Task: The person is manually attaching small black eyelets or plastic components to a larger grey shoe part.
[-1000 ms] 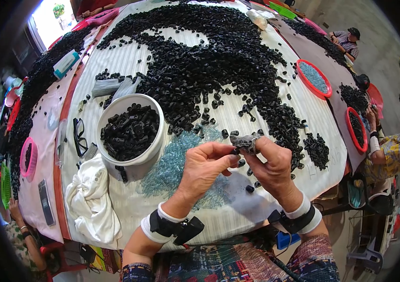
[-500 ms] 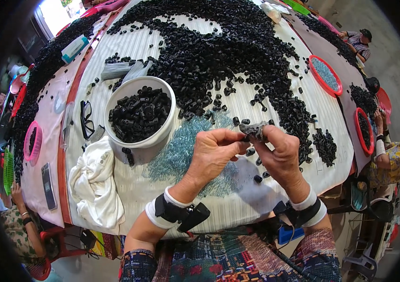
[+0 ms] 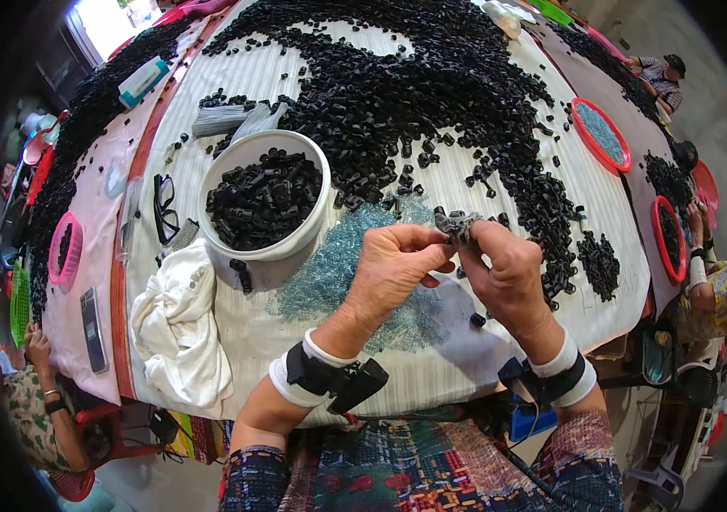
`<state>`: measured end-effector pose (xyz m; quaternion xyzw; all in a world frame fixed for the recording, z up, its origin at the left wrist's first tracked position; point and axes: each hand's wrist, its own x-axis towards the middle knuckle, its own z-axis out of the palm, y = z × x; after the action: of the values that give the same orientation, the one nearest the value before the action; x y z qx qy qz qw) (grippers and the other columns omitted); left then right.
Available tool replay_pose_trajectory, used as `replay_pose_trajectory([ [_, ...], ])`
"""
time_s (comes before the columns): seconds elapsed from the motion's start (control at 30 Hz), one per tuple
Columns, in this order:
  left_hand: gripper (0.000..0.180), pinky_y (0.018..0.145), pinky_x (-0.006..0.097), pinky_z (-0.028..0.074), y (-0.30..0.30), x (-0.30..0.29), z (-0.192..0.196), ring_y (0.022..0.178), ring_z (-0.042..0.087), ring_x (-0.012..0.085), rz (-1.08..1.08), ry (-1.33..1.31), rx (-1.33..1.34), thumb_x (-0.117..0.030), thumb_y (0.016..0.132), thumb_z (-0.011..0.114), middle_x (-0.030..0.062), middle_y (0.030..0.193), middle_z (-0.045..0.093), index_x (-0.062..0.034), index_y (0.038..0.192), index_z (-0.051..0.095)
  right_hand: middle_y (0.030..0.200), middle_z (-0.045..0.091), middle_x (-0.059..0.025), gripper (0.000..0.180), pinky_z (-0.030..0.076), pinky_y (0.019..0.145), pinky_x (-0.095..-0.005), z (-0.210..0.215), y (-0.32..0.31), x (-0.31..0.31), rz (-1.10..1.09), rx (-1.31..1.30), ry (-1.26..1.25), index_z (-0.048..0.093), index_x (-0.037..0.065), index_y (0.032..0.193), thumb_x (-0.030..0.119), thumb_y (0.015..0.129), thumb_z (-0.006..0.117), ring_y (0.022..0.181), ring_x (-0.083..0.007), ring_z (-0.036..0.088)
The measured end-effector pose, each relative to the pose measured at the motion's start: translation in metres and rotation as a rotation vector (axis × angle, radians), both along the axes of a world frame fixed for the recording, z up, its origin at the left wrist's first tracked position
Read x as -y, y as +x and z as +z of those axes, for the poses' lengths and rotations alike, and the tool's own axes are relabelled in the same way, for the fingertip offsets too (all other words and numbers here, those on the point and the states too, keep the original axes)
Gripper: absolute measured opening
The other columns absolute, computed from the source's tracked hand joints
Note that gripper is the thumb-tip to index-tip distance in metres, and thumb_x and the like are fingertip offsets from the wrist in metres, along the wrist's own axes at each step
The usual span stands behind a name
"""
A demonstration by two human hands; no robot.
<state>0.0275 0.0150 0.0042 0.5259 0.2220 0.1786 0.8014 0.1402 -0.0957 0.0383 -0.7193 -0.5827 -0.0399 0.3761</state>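
Note:
My left hand point(image 3: 393, 269) and my right hand point(image 3: 507, 266) meet over the near middle of the table, both in a closed pinch. Between their fingertips is a small black plastic part point(image 3: 442, 220), with a crumpled greyish piece point(image 3: 466, 225) against the right fingers. The fingers partly hide both. What the left fingertips pinch is too small to make out. Beneath and left of my hands spreads a heap of tiny clear-blue pieces point(image 3: 322, 271). Beyond lies a large pile of black plastic parts point(image 3: 440, 90). A single black part point(image 3: 477, 320) lies below my right hand.
A white bowl point(image 3: 274, 251) full of black parts stands left, near eyeglasses point(image 3: 164, 212), a white cloth point(image 3: 177, 328) and bundled grey strips point(image 3: 220, 119). A red-rimmed basket point(image 3: 626, 158) holds clear-blue pieces. Other people sit at both sides; a phone point(image 3: 93, 328) lies far left.
The view has shifted slightly, so the table things sit a little further right. My hands stay together, with fingertips closer around the small part and the greyish piece turned slightly.

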Motion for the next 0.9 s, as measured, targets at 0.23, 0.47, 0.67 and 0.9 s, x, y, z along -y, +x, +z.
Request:
replay_pose_trajectory([
  [0.23,0.014,0.054,0.023,0.053,-0.002,-0.004,-0.003,0.067,0.064,0.0131,-0.004,-0.110,0.001,-0.008,0.082,0.061,0.0083,0.081,0.066,0.0017,0.091,0.063,0.071,0.056,-0.0119,0.017,0.046,0.055,-0.0343,0.001,-0.001,-0.002,0.080,-0.146,-0.018,0.057,-0.001,0.087,0.001,0.072,0.065,0.063,-0.0270,0.057],
  [0.47,0.013,0.059,0.026,0.054,0.000,-0.006,-0.004,0.069,0.065,0.0146,-0.009,-0.233,0.039,-0.009,0.083,0.061,0.0095,0.083,0.066,0.0011,0.091,0.062,0.086,0.057,-0.0152,0.037,0.048,0.062,-0.0333,0.002,0.002,-0.004,0.115,0.014,0.021,0.056,-0.004,0.094,0.013,0.068,0.075,0.078,-0.0281,0.058],
  [0.67,0.013,0.058,0.025,0.053,-0.002,-0.006,-0.004,0.064,0.064,0.0139,-0.041,-0.203,0.051,-0.009,0.083,0.062,0.0091,0.080,0.067,0.0003,0.091,0.062,0.078,0.054,-0.0110,0.032,0.049,0.058,-0.0345,-0.011,-0.002,-0.005,0.027,0.274,0.028,0.056,0.001,0.086,0.015,0.065,0.076,0.072,-0.0269,0.056],
  [0.9,0.016,0.053,0.022,0.050,-0.003,-0.004,-0.004,0.063,0.062,0.0098,-0.041,-0.124,0.013,-0.013,0.079,0.065,0.0046,0.078,0.066,0.0000,0.088,0.065,0.071,0.053,-0.0088,0.024,0.048,0.054,-0.0332,-0.004,-0.003,-0.002,0.051,0.329,-0.011,0.054,0.004,0.078,0.011,0.065,0.073,0.065,-0.0247,0.057],
])
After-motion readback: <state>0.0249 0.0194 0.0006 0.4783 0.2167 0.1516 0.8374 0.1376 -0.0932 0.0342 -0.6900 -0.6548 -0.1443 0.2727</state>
